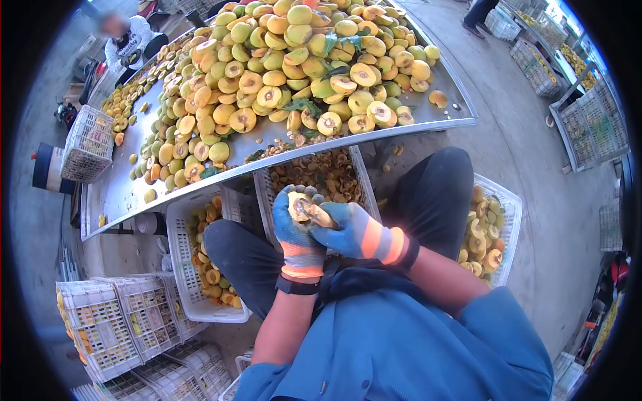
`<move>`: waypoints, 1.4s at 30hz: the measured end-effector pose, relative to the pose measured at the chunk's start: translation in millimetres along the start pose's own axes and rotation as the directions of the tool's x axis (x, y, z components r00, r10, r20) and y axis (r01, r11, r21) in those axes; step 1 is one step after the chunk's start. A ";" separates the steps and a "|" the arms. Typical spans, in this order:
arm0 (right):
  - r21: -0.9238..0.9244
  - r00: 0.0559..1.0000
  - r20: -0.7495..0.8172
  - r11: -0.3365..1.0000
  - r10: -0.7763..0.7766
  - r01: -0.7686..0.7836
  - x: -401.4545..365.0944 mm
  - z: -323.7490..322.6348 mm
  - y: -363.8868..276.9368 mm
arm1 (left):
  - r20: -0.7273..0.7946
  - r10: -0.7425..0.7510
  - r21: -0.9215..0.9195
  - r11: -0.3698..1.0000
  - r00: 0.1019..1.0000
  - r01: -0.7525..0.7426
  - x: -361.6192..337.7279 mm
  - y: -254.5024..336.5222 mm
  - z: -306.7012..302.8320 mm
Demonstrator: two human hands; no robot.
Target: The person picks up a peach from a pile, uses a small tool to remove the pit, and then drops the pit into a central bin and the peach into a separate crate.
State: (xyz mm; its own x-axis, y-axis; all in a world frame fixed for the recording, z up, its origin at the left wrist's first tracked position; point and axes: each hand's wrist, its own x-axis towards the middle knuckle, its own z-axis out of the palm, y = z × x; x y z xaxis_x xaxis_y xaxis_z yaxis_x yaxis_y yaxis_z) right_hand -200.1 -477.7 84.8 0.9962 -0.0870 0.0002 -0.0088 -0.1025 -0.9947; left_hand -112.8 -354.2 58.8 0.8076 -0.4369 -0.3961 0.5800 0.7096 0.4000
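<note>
My left hand [299, 242], in a blue glove with grey and orange bands, is closed around a cut yellow peach half [297, 206], its hollowed face turned up. My right hand [353, 231], gloved alike, is closed and pressed against the same fruit. A brownish-orange piece sticks out at its fingertips, but I cannot make out what it is. Both hands meet above a white crate [366, 187] with brown pits and scraps [328, 175] in it. Just beyond lies a large heap of halved peaches [267, 83] on a metal table [150, 196].
Crates of peach halves stand left [179, 271] and right [511, 220] of my knees. Stacked white crates [117, 327] fill the lower left. A white basket [89, 144] is by the table's left end, with a seated person [130, 43] behind. More crates [592, 127] stand right.
</note>
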 end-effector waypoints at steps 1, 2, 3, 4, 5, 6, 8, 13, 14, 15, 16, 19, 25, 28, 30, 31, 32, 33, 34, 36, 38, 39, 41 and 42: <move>0.045 0.999 -0.031 0.999 0.017 -0.016 -2.5 -2.2 2.4 | 0.095 0.220 0.267 0.934 0.971 -0.237 -2.3 0.9 5.0; 0.097 0.997 -0.062 0.995 0.039 -0.032 -4.5 -1.2 6.3 | 0.236 0.390 0.492 0.742 0.890 -0.455 -7.9 1.6 10.3; 0.152 0.993 -0.098 0.987 0.064 -0.048 -5.0 -0.1 2.7 | 0.372 0.464 0.677 0.457 0.804 -0.577 -9.4 3.9 9.4; 0.049 0.995 -0.097 0.998 0.038 -0.033 -7.9 -5.2 -9.1 | 0.497 0.523 0.766 0.110 0.693 -0.633 -10.6 6.2 8.6; -0.022 0.996 -0.087 1.000 -0.019 0.017 -6.5 -4.6 -8.3 | 0.505 0.527 0.780 0.060 0.683 -0.623 -12.5 7.2 7.6; -0.093 0.994 -0.072 0.993 -0.076 0.069 -5.0 -3.8 -6.8 | 0.514 0.531 0.792 0.009 0.674 -0.611 -14.5 7.6 6.7; -0.181 0.993 -0.039 0.978 -0.114 0.105 -3.9 -0.5 -5.4 | 0.474 0.523 0.794 0.093 0.708 -0.601 -17.6 6.8 6.0; -0.286 0.999 0.025 0.957 -0.040 0.045 -1.9 13.9 4.4 | 0.121 0.401 0.503 0.764 0.908 -0.404 -19.3 0.0 3.2; -0.258 0.998 0.009 0.964 -0.061 0.061 -2.9 16.4 6.6 | 0.165 0.464 0.593 0.659 0.870 -0.463 -20.0 -2.7 3.3; -0.230 0.997 -0.011 0.970 -0.080 0.076 -3.5 18.4 6.1 | 0.217 0.515 0.670 0.539 0.829 -0.510 -20.9 -6.2 5.1; -0.204 0.994 -0.032 0.975 -0.101 0.093 -3.4 19.7 5.5 | 0.277 0.556 0.731 0.408 0.784 -0.547 -20.6 -8.3 6.6; -0.134 0.985 -0.067 0.980 -0.159 0.149 -3.4 23.1 6.5 | 0.272 0.482 0.518 0.656 0.833 -0.549 -16.5 -6.0 -7.9; -0.268 0.997 0.020 0.961 -0.073 0.076 -5.0 16.4 -4.8 | 0.260 0.413 0.399 0.777 0.873 -0.487 -17.0 -2.7 -12.6; -0.433 0.976 0.186 0.882 -0.113 0.184 -2.0 9.8 6.3 | 0.260 0.376 0.498 0.737 0.889 -0.457 -15.0 -2.2 -18.2; -0.399 0.972 0.218 0.902 -0.084 0.167 -0.8 6.7 10.8 | 0.242 0.334 0.527 0.743 0.911 -0.412 -14.1 1.5 -16.7; -0.381 0.970 0.235 0.911 -0.068 0.156 -0.9 5.1 11.7 | 0.226 0.307 0.535 0.754 0.924 -0.382 -14.3 2.6 -13.7; -0.326 0.973 0.224 0.937 -0.051 0.124 -1.0 2.6 11.4 | 0.127 0.311 0.502 0.799 0.942 -0.331 -14.6 1.4 -8.9; -0.270 0.977 0.213 0.958 -0.034 0.092 -1.0 -0.3 9.4 | 0.027 0.306 0.461 0.841 0.952 -0.283 -17.2 0.7 5.8; -0.211 0.979 0.203 0.976 -0.016 0.060 -1.0 -1.9 8.6 | -0.073 0.293 0.415 0.878 0.953 -0.238 -18.9 0.2 13.2; -0.159 0.967 0.241 0.986 0.084 -0.046 0.6 -1.6 12.3 | -0.046 0.276 0.451 0.863 0.960 -0.226 -15.2 2.0 5.1; -0.163 0.963 0.268 0.987 0.040 0.004 -0.3 -3.8 20.7 | -0.052 0.272 0.481 0.850 0.961 -0.215 -12.7 -0.1 0.3; -0.191 0.958 0.282 0.976 -0.048 0.105 -2.3 -5.6 24.9 | -0.076 0.280 0.492 0.845 0.957 -0.208 -13.2 -2.2 -1.4; -0.219 0.944 0.326 0.969 -0.039 0.115 -2.4 -10.0 30.5 | -0.095 0.308 0.523 0.825 0.947 -0.216 -11.7 -6.9 -4.9; -0.220 0.934 0.352 0.975 0.059 0.022 0.1 -11.0 28.2 | -0.091 0.326 0.545 0.807 0.941 -0.227 -11.6 -8.9 -6.8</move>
State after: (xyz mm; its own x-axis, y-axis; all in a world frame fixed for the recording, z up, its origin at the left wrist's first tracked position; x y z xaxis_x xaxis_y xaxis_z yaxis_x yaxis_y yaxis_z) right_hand -201.2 -491.5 58.0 0.9604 0.2621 -0.0944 -0.0059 -0.3195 -0.9476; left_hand -128.1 -351.6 54.2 0.9394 -0.1288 -0.3176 0.3426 0.3702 0.8635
